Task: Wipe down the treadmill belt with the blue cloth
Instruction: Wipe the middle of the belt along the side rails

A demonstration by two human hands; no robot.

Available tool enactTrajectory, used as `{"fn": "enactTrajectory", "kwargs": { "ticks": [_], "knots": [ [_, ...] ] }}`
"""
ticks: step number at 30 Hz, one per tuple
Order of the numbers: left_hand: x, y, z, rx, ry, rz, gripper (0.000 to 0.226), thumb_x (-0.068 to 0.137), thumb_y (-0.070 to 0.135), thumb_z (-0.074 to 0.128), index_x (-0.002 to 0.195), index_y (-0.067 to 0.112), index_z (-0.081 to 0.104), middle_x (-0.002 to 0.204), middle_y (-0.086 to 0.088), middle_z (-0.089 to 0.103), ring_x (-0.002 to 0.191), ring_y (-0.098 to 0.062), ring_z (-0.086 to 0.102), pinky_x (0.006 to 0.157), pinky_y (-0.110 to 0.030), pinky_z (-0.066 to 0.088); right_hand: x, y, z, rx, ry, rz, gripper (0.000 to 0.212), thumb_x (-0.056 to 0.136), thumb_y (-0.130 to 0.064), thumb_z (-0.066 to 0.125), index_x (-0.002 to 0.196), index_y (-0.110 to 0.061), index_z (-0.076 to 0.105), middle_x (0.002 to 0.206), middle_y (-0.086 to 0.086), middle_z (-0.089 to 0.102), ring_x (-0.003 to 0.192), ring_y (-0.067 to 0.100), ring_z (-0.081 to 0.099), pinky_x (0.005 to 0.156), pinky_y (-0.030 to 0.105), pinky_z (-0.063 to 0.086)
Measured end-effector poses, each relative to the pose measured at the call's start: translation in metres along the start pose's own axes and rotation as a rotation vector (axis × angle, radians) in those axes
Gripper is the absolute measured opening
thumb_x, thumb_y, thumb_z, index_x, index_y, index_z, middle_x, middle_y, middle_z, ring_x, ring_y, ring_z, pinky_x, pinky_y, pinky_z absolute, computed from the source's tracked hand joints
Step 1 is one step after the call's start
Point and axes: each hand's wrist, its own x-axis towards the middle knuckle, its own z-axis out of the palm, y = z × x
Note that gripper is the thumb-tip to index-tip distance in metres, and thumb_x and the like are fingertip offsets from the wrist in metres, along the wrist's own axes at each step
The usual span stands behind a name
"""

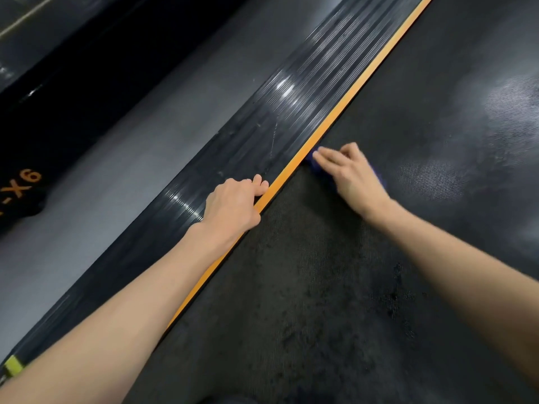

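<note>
the blue cloth (pixel 310 160) lies on the treadmill belt (pixel 393 258) right at the belt's left edge, touching the orange stripe (pixel 344 106) that runs along it. the right hand (pixel 353 173) lies on top of the cloth and covers most of it, so blue shows only past the fingertips and along the hand's far side. its grip is released, with the fingers stretched forward and pressing the cloth down onto the belt rather than closing round it; the hand is a little blurred. the left hand (pixel 233 205) rests on the ribbed black side rail (pixel 291 106) just beside the stripe, nearer the person than the right hand. its grip is clenched, fingers curled under at the stripe, with nothing seen inside. the belt's near part looks dull and mottled, and pale sheen shows toward its far right. grey floor (pixel 145 126) lies beyond the rail's left edge.
</note>
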Motion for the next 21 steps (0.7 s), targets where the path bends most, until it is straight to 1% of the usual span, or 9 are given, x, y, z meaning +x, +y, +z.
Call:
{"fn": "enactTrajectory", "kwargs": {
  "ticks": [3, 7, 8, 10, 12, 14, 16, 19, 21],
  "knots": [
    [-0.001, 0.002, 0.000, 0.011, 0.017, -0.002, 0.061, 0.088, 0.010, 0.055, 0.141, 0.035, 0.037, 0.133, 0.005, 0.055, 0.116, -0.025, 0.056, 0.093, -0.040, 0.047, 0.034, 0.046, 0.004, 0.002, 0.041, 0.359, 0.046, 0.089, -0.019, 0.019, 0.104, -0.007, 0.061, 0.110, 0.014, 0.062, 0.087, 0.022, 0.041, 0.082, 0.034, 0.028],
    [-0.008, 0.001, 0.004, 0.010, -0.003, 0.058, 0.070, 0.087, 0.009, 0.057, 0.147, 0.029, 0.026, 0.146, 0.008, 0.039, 0.118, -0.024, 0.054, 0.093, -0.039, 0.047, 0.052, 0.069, 0.013, 0.136, 0.078, 0.733, 0.040, 0.089, 0.003, 0.034, 0.122, -0.003, 0.056, 0.127, 0.019, 0.054, 0.117, 0.024, 0.045, 0.101, 0.034, 0.019],
    [-0.011, 0.001, 0.005, -0.006, -0.013, 0.067, 0.074, 0.086, 0.006, 0.058, 0.147, 0.029, 0.024, 0.151, 0.008, 0.031, 0.120, -0.023, 0.053, 0.095, -0.039, 0.046, 0.054, 0.060, 0.008, 0.181, 0.104, 0.762, 0.042, 0.087, 0.006, 0.036, 0.121, -0.003, 0.057, 0.127, 0.018, 0.054, 0.118, 0.026, 0.044, 0.100, 0.034, 0.020],
    [-0.015, 0.002, 0.007, -0.029, -0.027, 0.088, 0.080, 0.083, 0.002, 0.058, 0.148, 0.027, 0.021, 0.155, 0.008, 0.019, 0.122, -0.021, 0.052, 0.096, -0.037, 0.046, 0.050, 0.028, 0.000, 0.253, 0.171, 0.724, 0.039, 0.078, 0.009, 0.038, 0.106, -0.004, 0.062, 0.115, 0.018, 0.060, 0.097, 0.024, 0.043, 0.091, 0.038, 0.030],
    [-0.015, 0.002, 0.006, -0.029, -0.046, 0.089, 0.081, 0.083, 0.002, 0.058, 0.149, 0.027, 0.018, 0.156, 0.009, 0.013, 0.125, -0.020, 0.049, 0.098, -0.036, 0.045, 0.025, -0.006, 0.000, 0.199, 0.124, 0.501, 0.034, 0.074, 0.012, 0.045, 0.097, -0.004, 0.063, 0.105, 0.015, 0.064, 0.082, 0.025, 0.040, 0.081, 0.035, 0.034],
    [-0.012, 0.001, 0.003, -0.017, -0.061, 0.070, 0.079, 0.086, 0.005, 0.057, 0.149, 0.031, 0.017, 0.156, 0.011, 0.012, 0.124, -0.020, 0.051, 0.100, -0.037, 0.044, -0.003, -0.017, -0.003, 0.161, 0.047, 0.256, 0.037, 0.074, 0.012, 0.053, 0.107, -0.001, 0.064, 0.112, 0.012, 0.065, 0.080, 0.027, 0.041, 0.079, 0.031, 0.035],
    [-0.012, 0.001, 0.001, -0.021, -0.077, 0.075, 0.078, 0.086, 0.006, 0.057, 0.148, 0.032, 0.018, 0.156, 0.011, 0.013, 0.122, -0.020, 0.053, 0.100, -0.038, 0.046, -0.004, 0.011, -0.012, 0.076, 0.008, 0.080, 0.036, 0.077, 0.007, 0.049, 0.110, 0.001, 0.063, 0.113, 0.014, 0.065, 0.077, 0.028, 0.042, 0.075, 0.033, 0.037],
    [-0.015, 0.003, -0.002, -0.041, -0.091, 0.060, 0.084, 0.081, -0.003, 0.056, 0.149, 0.030, 0.018, 0.156, 0.010, 0.012, 0.125, -0.020, 0.050, 0.096, -0.038, 0.049, 0.030, 0.047, -0.024, 0.126, 0.004, 0.379, 0.030, 0.069, -0.007, 0.031, 0.084, -0.001, 0.057, 0.091, 0.022, 0.063, 0.074, 0.025, 0.034, 0.069, 0.031, 0.026],
    [-0.017, 0.004, -0.004, -0.040, -0.093, 0.057, 0.087, 0.079, -0.006, 0.056, 0.149, 0.028, 0.018, 0.156, 0.009, 0.013, 0.126, -0.021, 0.049, 0.098, -0.038, 0.048, 0.044, 0.049, -0.016, 0.159, -0.008, 0.645, 0.029, 0.068, -0.005, 0.026, 0.084, -0.007, 0.050, 0.094, 0.024, 0.060, 0.080, 0.022, 0.029, 0.071, 0.030, 0.022]
  ]
}}
